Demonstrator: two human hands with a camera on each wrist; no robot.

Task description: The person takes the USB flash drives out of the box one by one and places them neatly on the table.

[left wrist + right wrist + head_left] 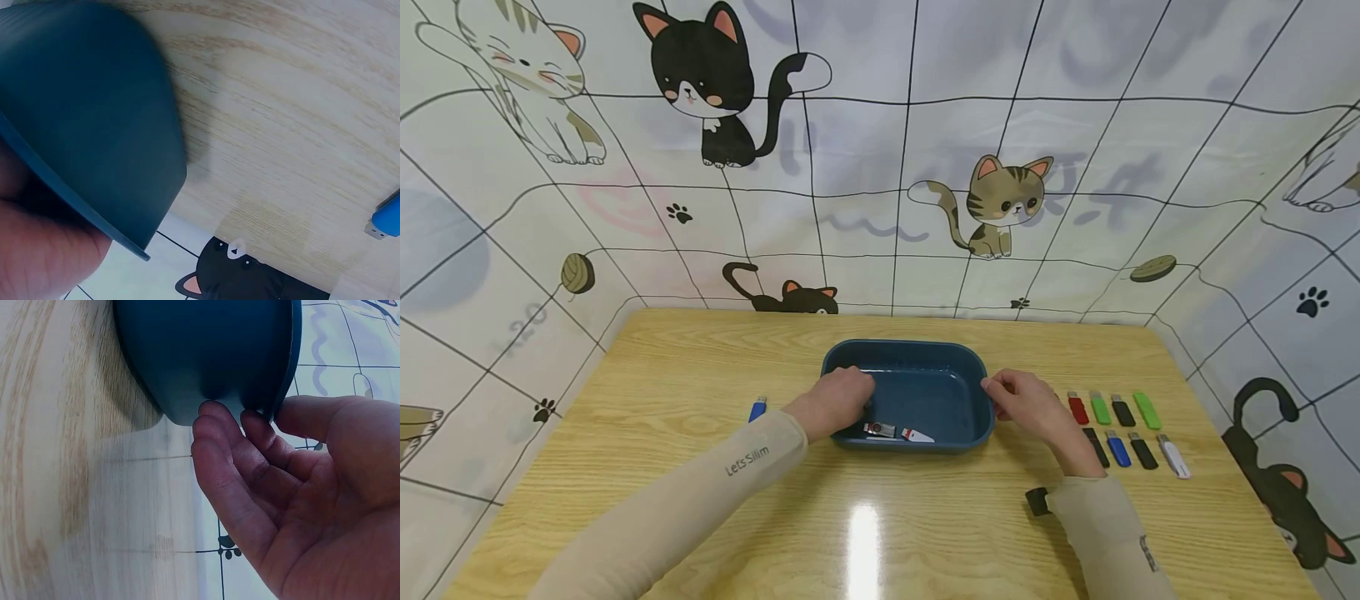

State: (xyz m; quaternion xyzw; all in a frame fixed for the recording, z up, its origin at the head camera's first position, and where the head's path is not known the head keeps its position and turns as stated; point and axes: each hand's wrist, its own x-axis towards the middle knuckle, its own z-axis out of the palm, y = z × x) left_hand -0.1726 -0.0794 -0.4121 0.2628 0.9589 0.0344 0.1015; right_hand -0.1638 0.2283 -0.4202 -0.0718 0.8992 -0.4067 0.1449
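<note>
A dark blue plastic bin point(928, 392) stands on the table with two USB sticks visible inside: one silver swivel stick point(880, 430) and one white stick point(917, 436) with a red part. Over its left end reaches my left hand point(841, 398), bent down inside the rim. Its fingertips are hidden, so whatever they hold does not show. My right hand point(1024, 404) pinches the right end of the rim. In the right wrist view the thumb lies at the rim's edge and the fingers point(215, 450) curl against the outer wall.
Left of the bin lies a blue USB stick point(757, 408), also seen in the left wrist view. On the right, several more sticks lie in two rows, among them a red one point(1077, 408) and a white one point(1174, 457). A cat-printed sheet point(865, 225) borders the wooden table point(737, 517).
</note>
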